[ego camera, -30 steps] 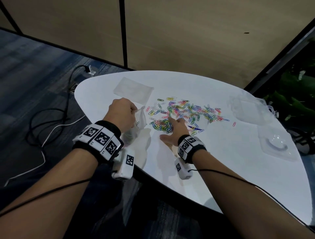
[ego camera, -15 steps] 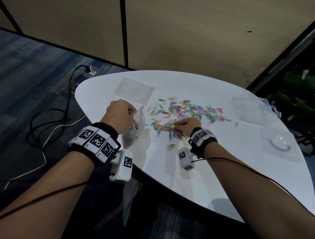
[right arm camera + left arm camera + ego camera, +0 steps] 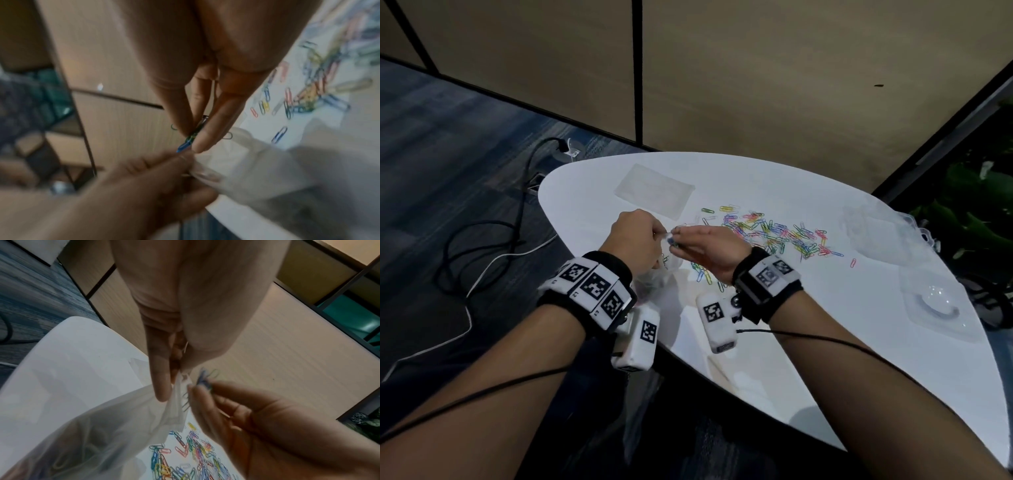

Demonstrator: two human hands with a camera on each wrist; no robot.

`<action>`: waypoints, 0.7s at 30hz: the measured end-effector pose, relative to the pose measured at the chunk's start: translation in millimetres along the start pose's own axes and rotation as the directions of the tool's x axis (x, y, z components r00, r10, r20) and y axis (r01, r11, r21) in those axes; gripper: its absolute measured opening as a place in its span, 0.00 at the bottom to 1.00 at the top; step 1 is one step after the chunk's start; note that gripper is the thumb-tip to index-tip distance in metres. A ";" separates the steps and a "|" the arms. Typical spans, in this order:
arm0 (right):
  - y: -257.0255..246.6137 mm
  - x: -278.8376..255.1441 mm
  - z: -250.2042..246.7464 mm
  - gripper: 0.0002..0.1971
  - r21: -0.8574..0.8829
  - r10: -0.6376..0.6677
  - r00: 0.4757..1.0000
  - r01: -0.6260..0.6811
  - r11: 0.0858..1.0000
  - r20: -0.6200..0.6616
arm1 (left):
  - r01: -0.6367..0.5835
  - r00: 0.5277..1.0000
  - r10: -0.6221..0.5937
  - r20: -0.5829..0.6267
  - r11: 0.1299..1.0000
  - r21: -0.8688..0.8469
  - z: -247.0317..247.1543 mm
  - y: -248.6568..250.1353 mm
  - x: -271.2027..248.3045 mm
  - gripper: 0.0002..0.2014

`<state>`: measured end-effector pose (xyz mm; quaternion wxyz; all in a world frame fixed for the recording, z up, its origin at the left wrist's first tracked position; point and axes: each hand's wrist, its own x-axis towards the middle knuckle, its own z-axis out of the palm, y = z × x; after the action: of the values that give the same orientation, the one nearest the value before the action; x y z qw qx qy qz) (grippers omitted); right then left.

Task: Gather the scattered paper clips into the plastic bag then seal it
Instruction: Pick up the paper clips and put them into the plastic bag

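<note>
The left hand (image 3: pixel 635 236) pinches the bag (image 3: pixel 98 426) rim, so the right hand (image 3: pixel 705 248), pinching clips (image 3: pixel 192 137), should let go only once its fingertips (image 3: pixel 200 144) are right over the opening.

The room is rather dim, and the white table (image 3: pixel 808 308) catches most of the light and looks slightly overexposed. Soft shadows lie under the wrists. The head view bends straight lines near the edges. Both wrist views are soft, and the right wrist view has strong motion blur.
</note>
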<state>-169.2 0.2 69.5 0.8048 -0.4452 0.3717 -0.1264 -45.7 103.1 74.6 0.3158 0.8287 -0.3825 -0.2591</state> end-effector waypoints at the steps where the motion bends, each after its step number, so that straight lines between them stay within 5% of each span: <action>1: 2.6 1.6 3.7 0.10 -0.112 -0.019 1.000 0.017 0.994 -0.020 | -0.001 1.000 0.001 0.001 1.000 -0.003 -0.6 -0.7 0.1 0.13; 4: 0.2 2.0 9.3 0.08 -0.413 -0.069 0.997 0.077 0.907 0.035 | 0.008 1.000 -0.008 -0.017 1.000 -0.014 -2.7 -1.7 -0.1 0.14; 7: -15.2 3.9 5.5 0.09 -0.430 -0.101 0.990 0.132 0.893 0.094 | 0.036 0.997 -0.037 -0.073 0.999 -0.016 -7.9 -7.0 2.3 0.13; 10: -23.2 25.8 -14.6 0.11 -0.464 -0.194 0.981 0.170 0.869 -0.005 | 0.073 0.991 -0.076 -0.113 0.997 -0.030 -14.1 -16.1 6.3 0.14; 12: -17.1 51.6 -30.9 0.13 -0.716 -0.258 0.965 0.147 0.683 -0.048 | 0.093 0.987 -0.097 -0.126 0.995 -0.037 -17.4 -21.7 9.8 0.14; 14: -6.0 74.4 -39.2 0.16 -0.928 -0.247 0.969 0.082 0.364 -0.011 | 0.099 0.986 -0.103 -0.131 0.994 -0.041 -19.6 -26.1 13.4 0.13; 18: 23.0 104.3 -29.1 0.24 -0.993 -0.044 0.992 0.117 -0.024 0.118 | 0.097 0.982 -0.107 -0.157 0.993 -0.066 -22.4 -30.0 16.7 0.10; 21: 47.2 109.5 -29.6 0.26 -0.959 0.055 0.980 0.198 -0.200 0.191 | 0.096 0.980 -0.106 -0.167 0.993 -0.069 -22.8 -29.5 18.6 0.10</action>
<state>-120.6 -49.8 -31.6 0.1840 -0.9325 0.2392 0.1985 -5.9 110.7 65.0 0.3590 0.8562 -0.3035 -0.2144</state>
